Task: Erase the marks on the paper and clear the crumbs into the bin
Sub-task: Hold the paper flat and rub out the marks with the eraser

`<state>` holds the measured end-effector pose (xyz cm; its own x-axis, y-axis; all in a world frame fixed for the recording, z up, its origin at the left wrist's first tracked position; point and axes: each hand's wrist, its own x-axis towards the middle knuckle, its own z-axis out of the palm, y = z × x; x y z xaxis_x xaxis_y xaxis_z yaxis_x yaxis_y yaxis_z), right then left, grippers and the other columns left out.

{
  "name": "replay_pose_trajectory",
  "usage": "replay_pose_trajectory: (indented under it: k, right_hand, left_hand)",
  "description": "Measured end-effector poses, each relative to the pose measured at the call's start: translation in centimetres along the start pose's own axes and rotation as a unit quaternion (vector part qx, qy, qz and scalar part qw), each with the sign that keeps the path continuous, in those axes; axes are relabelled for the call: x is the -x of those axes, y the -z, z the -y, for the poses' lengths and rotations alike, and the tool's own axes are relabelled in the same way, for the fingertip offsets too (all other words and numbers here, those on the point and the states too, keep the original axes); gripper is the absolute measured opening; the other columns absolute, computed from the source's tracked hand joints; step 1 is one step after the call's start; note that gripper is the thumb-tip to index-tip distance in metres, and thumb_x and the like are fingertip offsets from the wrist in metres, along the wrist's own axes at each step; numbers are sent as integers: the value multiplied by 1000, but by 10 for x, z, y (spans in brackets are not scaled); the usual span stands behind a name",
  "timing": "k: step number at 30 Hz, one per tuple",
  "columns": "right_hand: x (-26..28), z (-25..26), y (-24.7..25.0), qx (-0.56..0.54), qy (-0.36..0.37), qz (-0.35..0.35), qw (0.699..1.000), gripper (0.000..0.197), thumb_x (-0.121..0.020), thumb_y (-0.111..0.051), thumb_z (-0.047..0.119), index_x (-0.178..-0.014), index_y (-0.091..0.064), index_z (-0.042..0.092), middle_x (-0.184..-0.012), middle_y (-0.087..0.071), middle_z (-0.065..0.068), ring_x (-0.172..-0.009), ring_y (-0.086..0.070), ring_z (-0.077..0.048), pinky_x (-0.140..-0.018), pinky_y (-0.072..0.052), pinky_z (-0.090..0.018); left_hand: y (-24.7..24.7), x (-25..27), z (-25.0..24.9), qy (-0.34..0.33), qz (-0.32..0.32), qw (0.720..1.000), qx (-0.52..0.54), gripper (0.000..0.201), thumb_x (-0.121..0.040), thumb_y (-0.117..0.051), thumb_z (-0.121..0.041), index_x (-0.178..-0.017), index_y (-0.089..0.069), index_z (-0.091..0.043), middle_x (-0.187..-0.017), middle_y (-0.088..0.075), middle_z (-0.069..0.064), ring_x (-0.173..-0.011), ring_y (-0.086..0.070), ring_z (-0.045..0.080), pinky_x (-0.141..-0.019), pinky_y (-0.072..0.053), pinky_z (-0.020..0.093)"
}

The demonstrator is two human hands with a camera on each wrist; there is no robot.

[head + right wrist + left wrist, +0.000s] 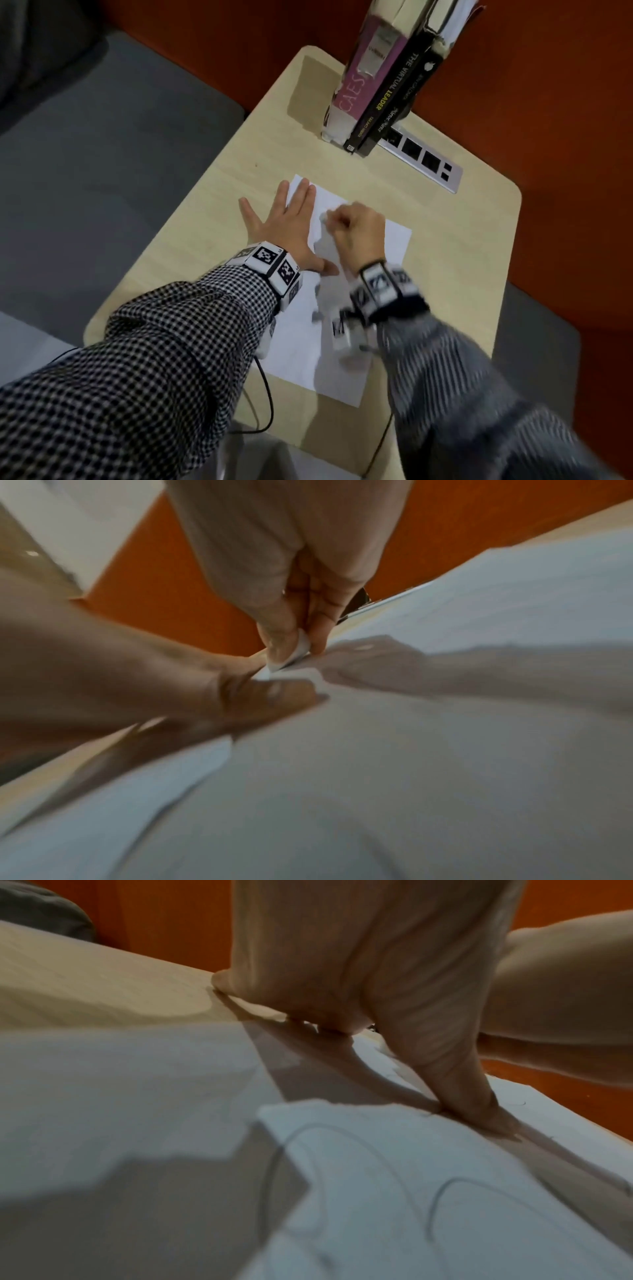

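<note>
At the centre of the head view a white sheet of paper lies on the pale wooden table, and the left hand rests flat on the sheet's left edge with its fingers straight and spread. Just right of it the right hand pinches a small white eraser between thumb and fingertips, its lower end against the paper. Curved pencil marks show at the lower right of the left wrist view, and books stand at the top of the head view.
</note>
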<state>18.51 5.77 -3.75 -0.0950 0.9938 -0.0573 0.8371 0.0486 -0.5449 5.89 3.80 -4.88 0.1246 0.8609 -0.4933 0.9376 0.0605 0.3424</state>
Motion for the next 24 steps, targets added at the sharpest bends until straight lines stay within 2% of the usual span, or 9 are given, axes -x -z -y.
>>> replay_pose_trajectory:
  k: [3, 6, 8, 12, 14, 17, 20, 22, 24]
  right_hand:
    - [31, 0, 6, -18, -8, 35, 999, 15, -81, -65, 13, -73, -68, 1, -76, -65, -19, -73, -61, -33, -64, -49, -39]
    - [-23, 6, 5, -6, -10, 7, 1000, 8, -78, -66, 8, -78, -71, 3, -83, -69, -19, -79, -63, -34, -71, -50, -34]
    - [-33, 7, 3, -18, -7, -9, 1000, 7, -78, -67, 8, -77, -71, 3, -83, -70, -18, -79, -63, -32, -73, -51, -35]
    - [29, -3, 4, -24, -13, 16, 1000, 15, -79, -66, 12, -69, -66, 1, -74, -65, -18, -72, -60, -32, -63, -48, -39]
    - [16, -1, 6, -30, -21, 17, 999, 9, -78, -66, 8, -73, -69, 1, -77, -66, -19, -74, -61, -34, -67, -50, -41]
    - [-24, 4, 6, -47, -29, 0, 998, 5, -77, -67, 6, -77, -72, 4, -84, -70, -16, -80, -64, -31, -72, -50, -30]
    - [5, -1, 2, -42, -27, -15, 999, 14, -80, -66, 13, -73, -68, 0, -80, -67, -19, -77, -62, -33, -70, -51, -38]
    - [34, -2, 3, -31, -17, 5, 999, 19, -81, -66, 15, -70, -65, 0, -75, -65, -19, -73, -60, -32, -64, -49, -40]
    - [22, -3, 3, -19, -21, 6, 1000, 15, -80, -65, 13, -72, -68, 0, -77, -66, -19, -73, -61, -32, -65, -50, -39]
  left_hand:
    - [-1, 1, -1, 3, -7, 1000, 0, 139, -56, -58, -86, -149, 24, -23, -155, 31, -12, -144, 28, 17, -100, 7, 77]
    - [-2, 0, 0, -2, -9, 1000, -1, 143, -53, -58, -89, -149, 25, -23, -155, 32, -13, -144, 28, 17, -100, 9, 76]
    - [-2, 0, 1, -1, -10, 1000, -1, 142, -53, -58, -89, -149, 25, -24, -155, 32, -13, -144, 28, 17, -100, 9, 76]
    - [-3, -1, 0, -2, -16, 1000, -3, 141, -54, -58, -88, -149, 24, -23, -156, 31, -12, -144, 28, 16, -100, 10, 76]
    - [-2, -1, 0, -1, -15, 1000, -7, 142, -54, -58, -88, -149, 24, -23, -155, 31, -12, -144, 27, 17, -100, 10, 76]
    - [-3, -1, 0, 3, -20, 1000, -9, 142, -53, -58, -89, -148, 25, -23, -155, 31, -12, -144, 26, 17, -101, 8, 76]
    - [-2, -1, -1, 4, -17, 1000, -10, 142, -53, -57, -89, -149, 25, -23, -155, 31, -12, -144, 26, 17, -101, 8, 76]
    - [-1, 0, -1, 4, -17, 1000, -12, 140, -55, -55, -89, -149, 24, -22, -156, 30, -11, -145, 26, 18, -101, 7, 76]
    - [1, 0, -2, 1, -16, 1000, -18, 141, -54, -55, -89, -150, 24, -22, -156, 30, -10, -145, 26, 19, -101, 7, 76]
